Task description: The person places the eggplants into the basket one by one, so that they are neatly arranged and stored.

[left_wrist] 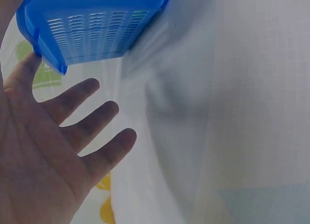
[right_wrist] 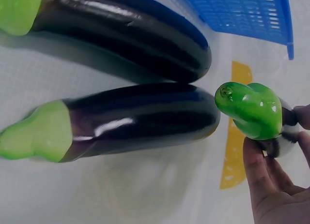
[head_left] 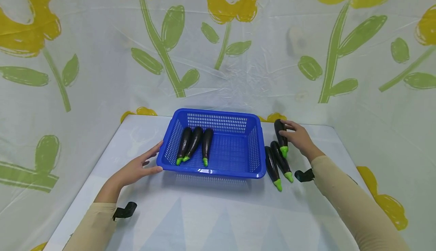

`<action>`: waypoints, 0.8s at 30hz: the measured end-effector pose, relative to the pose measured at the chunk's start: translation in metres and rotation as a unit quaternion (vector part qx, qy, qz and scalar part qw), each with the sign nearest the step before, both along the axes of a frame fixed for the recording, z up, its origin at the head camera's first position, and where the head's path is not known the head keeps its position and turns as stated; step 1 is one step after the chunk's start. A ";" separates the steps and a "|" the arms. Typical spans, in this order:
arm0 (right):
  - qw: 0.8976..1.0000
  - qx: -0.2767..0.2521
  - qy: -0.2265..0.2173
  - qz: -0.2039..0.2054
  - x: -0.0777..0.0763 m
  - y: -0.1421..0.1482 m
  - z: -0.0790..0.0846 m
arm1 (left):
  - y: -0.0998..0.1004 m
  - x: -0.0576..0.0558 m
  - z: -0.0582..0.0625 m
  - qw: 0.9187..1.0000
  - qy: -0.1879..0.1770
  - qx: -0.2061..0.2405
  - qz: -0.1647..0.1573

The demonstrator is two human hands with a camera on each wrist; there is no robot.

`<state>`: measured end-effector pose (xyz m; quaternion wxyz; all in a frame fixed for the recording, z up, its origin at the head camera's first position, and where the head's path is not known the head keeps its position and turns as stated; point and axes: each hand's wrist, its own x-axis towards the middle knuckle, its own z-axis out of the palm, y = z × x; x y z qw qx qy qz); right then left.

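Observation:
A blue plastic basket stands on the table, with three dark eggplants in its left half, one of them a shiny eggplant. My left hand is at the basket's left side, fingers spread and fairly straight; in the left wrist view its index fingertip touches the rim. To the right of the basket, my right hand pinches an eggplant between thumb and fingers. The green end of that eggplant faces the right wrist camera. Two more eggplants, a left one and a right one, lie beside the basket.
The white table carries pale blue triangles near its front. Behind it hangs a pale sheet with yellow flowers and green leaves. A black wrist camera sits by the left sleeve, another black camera by the right.

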<state>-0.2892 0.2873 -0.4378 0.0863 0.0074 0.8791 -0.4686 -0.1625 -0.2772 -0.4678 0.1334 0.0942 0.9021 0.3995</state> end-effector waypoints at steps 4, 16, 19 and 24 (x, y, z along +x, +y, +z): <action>1.000 -0.003 0.007 0.006 -0.001 -0.002 0.002 | 0.000 0.000 0.001 1.000 -0.002 0.001 0.000; 1.000 -0.016 0.019 0.015 0.000 -0.012 0.009 | 0.000 0.000 0.001 1.000 -0.004 0.001 0.002; 0.999 -0.017 0.022 0.016 0.001 -0.015 0.011 | 0.000 0.000 0.000 1.000 -0.004 0.000 0.002; 0.999 -0.021 0.030 0.018 0.001 -0.018 0.014 | 0.000 0.000 0.000 1.000 -0.003 0.002 0.001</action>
